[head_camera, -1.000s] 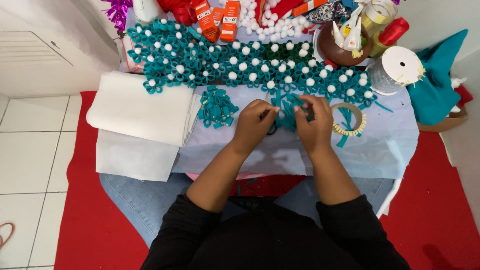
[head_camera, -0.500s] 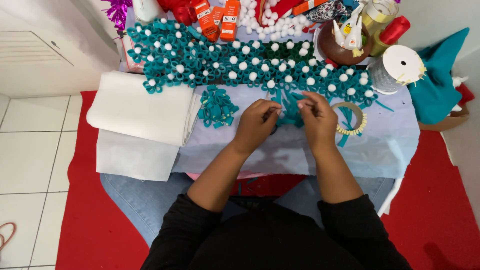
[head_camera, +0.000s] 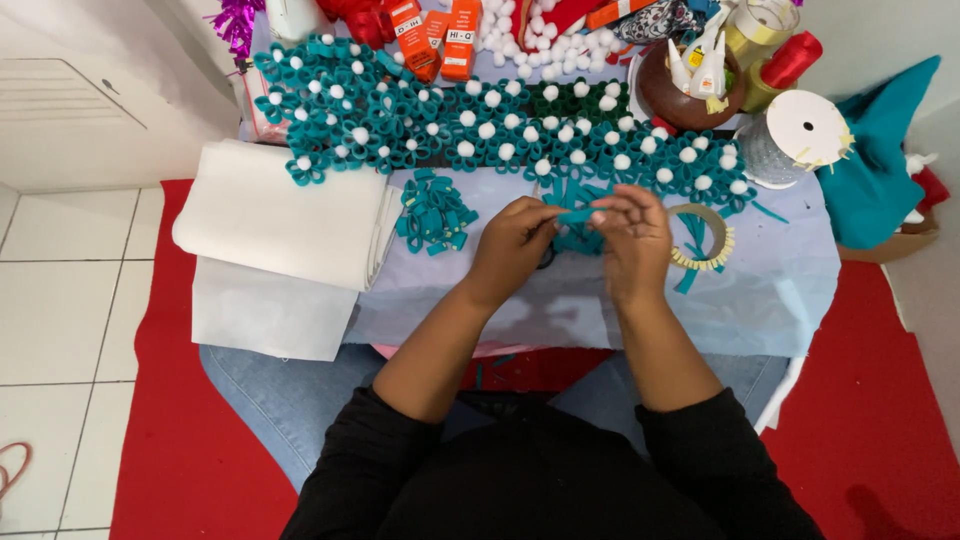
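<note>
My left hand (head_camera: 512, 243) and my right hand (head_camera: 631, 238) meet over the pale cloth-covered table (head_camera: 780, 290). Both pinch a short teal ribbon strip (head_camera: 577, 214) stretched between their fingertips. Under the hands lies a small heap of teal ribbon pieces (head_camera: 575, 237), partly hidden. A pile of folded teal ribbon loops (head_camera: 433, 214) sits just left of my left hand. A tape ring (head_camera: 704, 237) with teal strips stuck to it lies right of my right hand.
A long row of teal ribbon flowers with white pompoms (head_camera: 480, 125) runs along the back. Behind it are orange boxes (head_camera: 440, 35), loose white pompoms (head_camera: 530, 35), a brown bowl (head_camera: 690, 95) and a white spool (head_camera: 805, 135). White folded fabric (head_camera: 280, 220) hangs at the left.
Both hands have lifted slightly and drawn together, now holding a teal strip between their fingertips. Nothing else on the table has moved.
</note>
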